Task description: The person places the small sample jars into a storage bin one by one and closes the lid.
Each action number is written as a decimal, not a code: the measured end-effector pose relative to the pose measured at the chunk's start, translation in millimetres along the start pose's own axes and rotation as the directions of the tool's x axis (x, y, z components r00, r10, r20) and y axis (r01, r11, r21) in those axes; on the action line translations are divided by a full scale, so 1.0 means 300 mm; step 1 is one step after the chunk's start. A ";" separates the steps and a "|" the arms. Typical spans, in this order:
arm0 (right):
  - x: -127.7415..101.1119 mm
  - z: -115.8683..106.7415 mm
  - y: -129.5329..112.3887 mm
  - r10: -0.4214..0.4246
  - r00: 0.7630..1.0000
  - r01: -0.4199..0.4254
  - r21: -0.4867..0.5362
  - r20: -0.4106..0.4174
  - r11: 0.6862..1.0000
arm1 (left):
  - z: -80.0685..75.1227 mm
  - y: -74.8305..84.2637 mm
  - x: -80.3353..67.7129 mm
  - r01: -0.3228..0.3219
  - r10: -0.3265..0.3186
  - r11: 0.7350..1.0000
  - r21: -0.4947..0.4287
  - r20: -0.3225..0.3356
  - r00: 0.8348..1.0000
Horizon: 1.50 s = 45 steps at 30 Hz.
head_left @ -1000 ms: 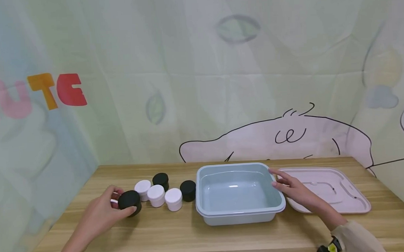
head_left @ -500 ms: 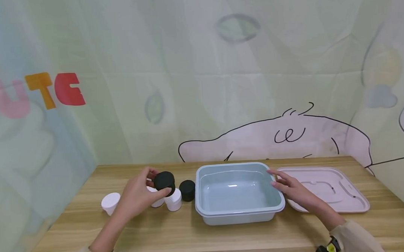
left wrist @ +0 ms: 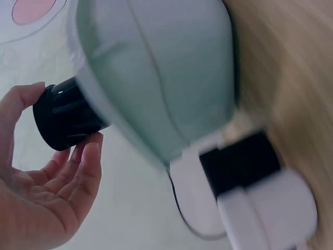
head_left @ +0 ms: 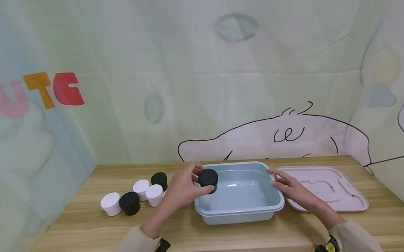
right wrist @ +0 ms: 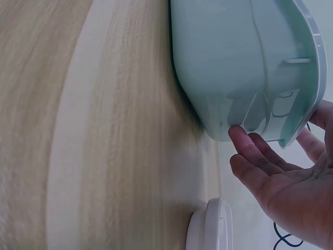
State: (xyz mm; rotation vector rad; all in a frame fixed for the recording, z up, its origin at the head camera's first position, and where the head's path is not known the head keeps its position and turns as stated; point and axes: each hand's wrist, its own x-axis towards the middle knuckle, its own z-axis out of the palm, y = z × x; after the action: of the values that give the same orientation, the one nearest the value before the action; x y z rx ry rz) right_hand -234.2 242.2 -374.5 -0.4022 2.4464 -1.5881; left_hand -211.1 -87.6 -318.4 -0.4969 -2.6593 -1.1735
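Observation:
My left hand (head_left: 185, 185) grips a round black lidded jar (head_left: 208, 180) between thumb and fingers. The jar overlaps the left rim of a light blue plastic box (head_left: 236, 217) in the head view. From the left wrist, part of this black jar (left wrist: 67, 112) is hidden behind the box's rim. My right hand (head_left: 294, 187) rests its fingertips at the box's right rim. Its fingers (right wrist: 255, 151) are fairly straight, beside the outer end wall in the right wrist view. Inside the box (head_left: 239, 195), only its bare floor shows.
Left of the box stand several lidded jars, among them a white jar (head_left: 110, 204), a black jar (head_left: 129, 203) and another black jar (head_left: 159, 180). My left hand hides others. A pale pink lid (head_left: 355, 194) lies on the wooden table (head_left: 261, 240) at the right.
My left hand has carried the black jar rightward from the left jar group to the box's left rim. My right hand has stayed at the box's right rim.

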 end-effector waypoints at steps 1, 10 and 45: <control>0.000 0.000 0.001 0.000 1.000 0.000 -0.001 0.000 1.000 | 0.016 0.007 0.007 -0.006 0.006 1.000 -0.010 0.019 1.000; -0.001 0.003 -0.004 0.012 1.000 -0.012 -0.002 -0.002 1.000 | 0.148 0.073 0.055 -0.080 0.085 0.996 -0.040 0.145 0.986; -0.005 0.006 0.006 -0.040 0.999 0.040 0.027 0.007 0.999 | 0.402 0.195 0.147 -0.165 0.021 0.959 0.228 0.525 0.851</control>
State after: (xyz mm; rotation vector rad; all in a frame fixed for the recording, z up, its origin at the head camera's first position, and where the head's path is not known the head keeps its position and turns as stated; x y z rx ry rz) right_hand -232.5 241.8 -376.7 -0.4542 2.4230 -1.6307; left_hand -234.7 48.8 -345.7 -1.0039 -3.1267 -0.7009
